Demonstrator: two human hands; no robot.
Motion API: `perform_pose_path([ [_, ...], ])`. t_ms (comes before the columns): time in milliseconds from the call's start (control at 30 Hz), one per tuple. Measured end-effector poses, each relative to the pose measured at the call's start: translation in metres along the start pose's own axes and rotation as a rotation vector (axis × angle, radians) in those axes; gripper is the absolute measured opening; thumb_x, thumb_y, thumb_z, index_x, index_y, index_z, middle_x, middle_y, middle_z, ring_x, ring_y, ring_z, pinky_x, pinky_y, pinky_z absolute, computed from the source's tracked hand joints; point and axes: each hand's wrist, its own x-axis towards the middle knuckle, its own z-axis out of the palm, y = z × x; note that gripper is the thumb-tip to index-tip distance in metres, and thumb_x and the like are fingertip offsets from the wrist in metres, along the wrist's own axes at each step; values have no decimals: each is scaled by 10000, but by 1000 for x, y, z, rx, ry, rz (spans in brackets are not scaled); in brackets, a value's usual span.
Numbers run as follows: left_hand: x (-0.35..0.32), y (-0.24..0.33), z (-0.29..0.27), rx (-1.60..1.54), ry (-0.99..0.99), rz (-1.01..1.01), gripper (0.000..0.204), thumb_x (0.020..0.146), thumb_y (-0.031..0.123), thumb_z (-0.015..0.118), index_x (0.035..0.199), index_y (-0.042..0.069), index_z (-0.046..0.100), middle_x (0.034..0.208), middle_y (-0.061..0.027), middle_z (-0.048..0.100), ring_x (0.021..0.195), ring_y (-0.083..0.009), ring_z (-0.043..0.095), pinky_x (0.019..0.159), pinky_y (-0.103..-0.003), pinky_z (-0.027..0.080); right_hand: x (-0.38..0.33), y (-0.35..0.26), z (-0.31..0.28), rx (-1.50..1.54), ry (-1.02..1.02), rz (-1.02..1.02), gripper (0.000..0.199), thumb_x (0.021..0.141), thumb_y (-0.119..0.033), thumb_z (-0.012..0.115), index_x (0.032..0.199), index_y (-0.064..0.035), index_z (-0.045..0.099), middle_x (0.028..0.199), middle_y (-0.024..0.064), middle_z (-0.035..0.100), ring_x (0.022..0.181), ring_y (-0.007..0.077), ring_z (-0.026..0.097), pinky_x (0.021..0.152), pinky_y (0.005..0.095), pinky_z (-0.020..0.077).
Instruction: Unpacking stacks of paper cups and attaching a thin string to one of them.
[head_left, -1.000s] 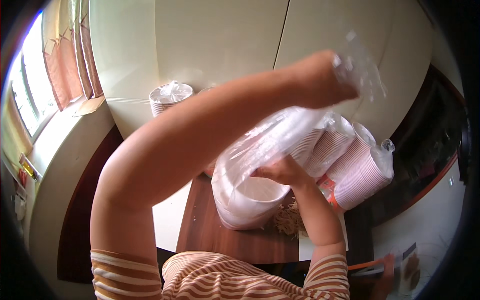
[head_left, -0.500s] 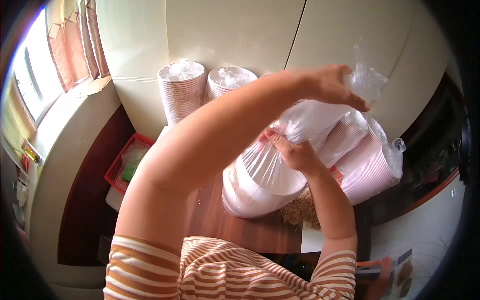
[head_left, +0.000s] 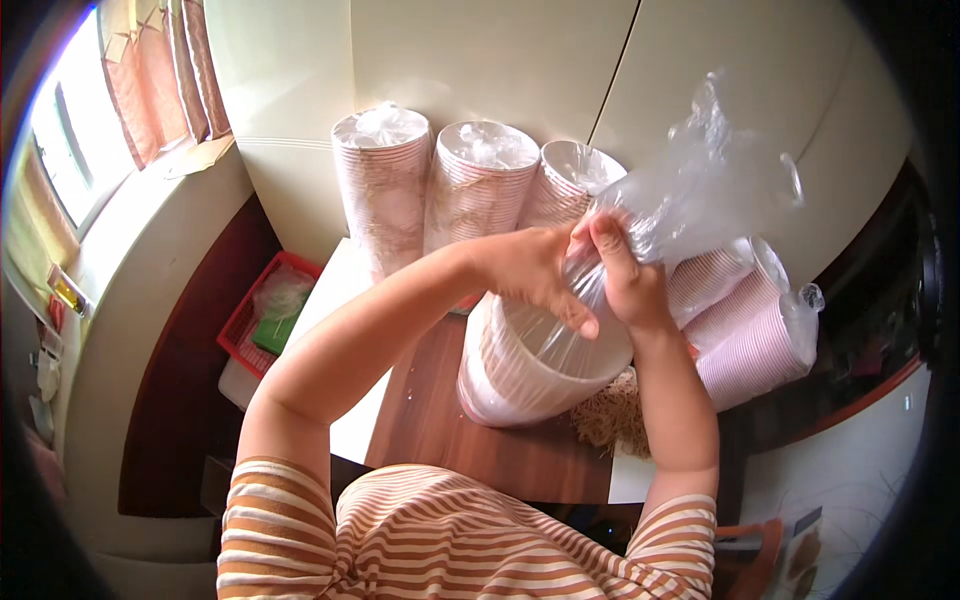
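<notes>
A clear plastic bag [head_left: 690, 195] encloses a stack of white paper tubs [head_left: 530, 385] standing on the table, and its gathered neck rises over the stack's rim. My right hand [head_left: 635, 280] is closed round that neck, thumb uppermost. From the left, my left hand [head_left: 535, 270] curls about the same gathered film, its thumb stretched down over the plastic and its other fingers partly hidden behind. Above both hands the loose top of the bag puffs out to the right.
Bagged tub stacks [head_left: 385, 190] stand along the back wall, and more stacks [head_left: 755, 335] lean at the right. Brown straw-like strands [head_left: 612, 415] lie beside the tubs on the wooden table [head_left: 430, 410]. A red basket [head_left: 240, 340] sits at the left.
My left hand has come down and left from the bag's loose top to its neck. My right hand, still gripping the neck, has moved slightly up and right.
</notes>
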Motion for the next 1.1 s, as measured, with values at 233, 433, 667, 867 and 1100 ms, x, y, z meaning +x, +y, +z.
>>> perform_pose_path([
  [233,20,-24,30,476,152,351,863,589,611,750,1216,62,526,1227,-158,558,1249,-315,428,1061,-522,242,-8,-7,18,-296,139,-204,212,944,-181,545,856,1,608,743,71,612,684,207,573,648,328,451],
  [433,25,-31,37,35,147,484,369,790,146,695,1089,-25,563,1072,-188,599,1000,-287,563,883,-366,447,-1,-16,16,-609,-28,-176,214,890,-162,625,974,33,596,855,98,630,783,197,594,738,338,467],
  [667,18,-21,33,-331,25,214,275,891,154,600,1110,-12,586,1055,-120,627,990,-208,566,889,-332,441,11,-26,0,-489,4,-155,227,900,-195,610,935,29,612,852,97,639,784,203,594,740,330,465],
  [867,23,-15,30,-379,-83,39,214,908,165,607,1050,6,626,982,-64,652,944,-154,591,838,-289,472,19,-16,-10,-531,-5,-84,321,921,-265,555,800,29,603,593,181,561,540,350,561,526,408,426],
  [1100,31,-36,42,-193,-34,173,161,905,187,576,965,57,651,888,-62,652,866,-156,590,806,-308,456,-10,-44,-52,-884,-221,231,544,837,-494,596,642,14,617,516,190,525,509,325,563,534,396,447],
])
